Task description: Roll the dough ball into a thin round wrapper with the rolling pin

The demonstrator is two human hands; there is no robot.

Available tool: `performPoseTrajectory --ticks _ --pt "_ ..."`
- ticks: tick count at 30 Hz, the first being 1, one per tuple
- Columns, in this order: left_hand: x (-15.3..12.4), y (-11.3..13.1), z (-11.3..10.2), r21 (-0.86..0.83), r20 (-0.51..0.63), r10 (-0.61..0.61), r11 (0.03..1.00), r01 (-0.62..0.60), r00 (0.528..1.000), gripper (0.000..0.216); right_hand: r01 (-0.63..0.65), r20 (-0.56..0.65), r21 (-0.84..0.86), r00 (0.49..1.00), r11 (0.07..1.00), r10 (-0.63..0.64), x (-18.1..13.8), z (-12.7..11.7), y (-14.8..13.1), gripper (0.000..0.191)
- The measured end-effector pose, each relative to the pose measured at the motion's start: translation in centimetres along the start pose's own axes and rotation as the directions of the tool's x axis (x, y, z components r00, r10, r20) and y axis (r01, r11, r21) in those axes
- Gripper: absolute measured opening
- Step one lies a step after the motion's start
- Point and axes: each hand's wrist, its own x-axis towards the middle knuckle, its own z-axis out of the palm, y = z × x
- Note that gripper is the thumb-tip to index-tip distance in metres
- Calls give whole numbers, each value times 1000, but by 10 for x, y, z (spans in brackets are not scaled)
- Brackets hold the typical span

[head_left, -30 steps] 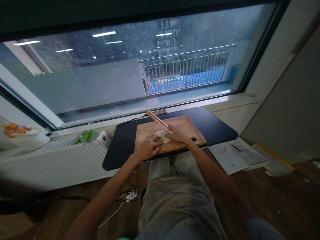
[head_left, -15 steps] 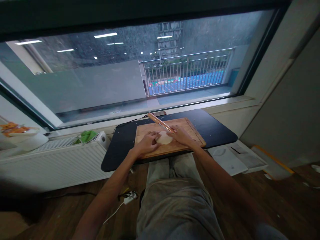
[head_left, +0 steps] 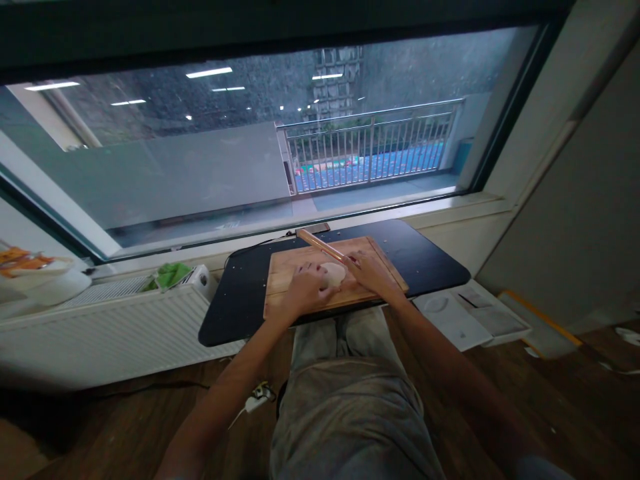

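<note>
A pale, flat round of dough lies on a wooden cutting board. My left hand grips its left edge, with the fingers on the far side and the thumb at the near side. In my right hand is a wooden rolling pin, closed in at its near end. The pin slants up and away to the left, past the far side of the dough. The right fingertips are close to the dough's right edge; whether they touch it I cannot tell.
The board rests on a black table against the window sill. A flat device with a cable lies at the far edge. A white radiator with a green cloth stands left. A white box is low on the right; a power strip lies on the floor.
My left hand has moved right and nearer, its thumb now at the dough's near edge. The dough has shifted slightly and looks turned. The right hand keeps the rolling pin, almost unmoved.
</note>
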Motion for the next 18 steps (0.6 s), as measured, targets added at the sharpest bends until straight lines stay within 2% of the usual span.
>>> performPoseTrajectory --ticks 2,3,6,9,12,15,18 --pt "7 -22 -4 -125 109 153 982 -139 982 77 -57 -25 95 998 994 60 -2 -2 -2 44" --pt "12 -33 -5 -177 174 191 971 -161 966 89 -69 -22 124 997 990 72 -2 -3 -3 43" --pt "29 -51 -4 -288 278 234 946 -152 931 105 -91 -7 163 996 982 93 -1 -5 -4 44" --pt "42 -51 0 -326 331 206 941 -93 921 103 -89 5 209 996 974 90 2 -7 -4 46" --pt "41 -41 2 -281 287 132 958 -49 949 98 -65 16 226 998 972 63 2 -7 -2 46" --pt "26 -27 2 -173 194 34 985 0 980 88 -43 30 164 999 985 39 3 -5 1 47" --pt "5 -13 1 -26 87 -140 989 143 986 84 -1 48 95 999 995 -4 3 -2 1 45"
